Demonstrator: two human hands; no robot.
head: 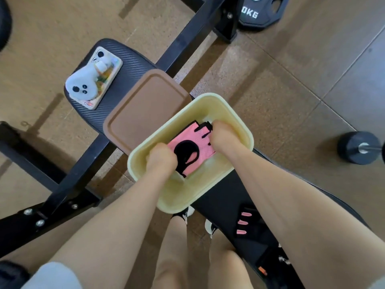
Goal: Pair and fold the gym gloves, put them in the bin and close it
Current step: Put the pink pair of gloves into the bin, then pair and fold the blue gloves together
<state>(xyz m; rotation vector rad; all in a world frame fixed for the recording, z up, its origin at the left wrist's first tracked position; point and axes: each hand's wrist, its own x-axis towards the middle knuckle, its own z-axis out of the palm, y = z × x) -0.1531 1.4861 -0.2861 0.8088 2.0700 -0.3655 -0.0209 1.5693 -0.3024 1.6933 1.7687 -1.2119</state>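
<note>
step: I was setting a folded pink-and-black glove pair (192, 148) down inside the cream bin (237, 119); I judged this as mid-placement.
gloves location: inside the bin, near its floor, between both hands.
left hand (161, 160): knuckles up, fingers curled down onto the near-left edge of the pair; seemed to be grasping it, fingertips hidden.
right hand (221, 133): curled onto the far-right edge of the pair, same kind of grip; fingertips hidden too.
arms: both forearms reached forward and down into the bin, roughly parallel.
how to do it well: I'd keep the pair flat, press it to the bottom so the fold holds, and let go with both hands together.
remaining: another glove (245, 224) lay on the black desk (218, 203), just beside the bin.
lid (145, 107): brown, off, resting on the desk touching the bin's far-left side.
other: phone (93, 78) on the desk, well apart.
</note>
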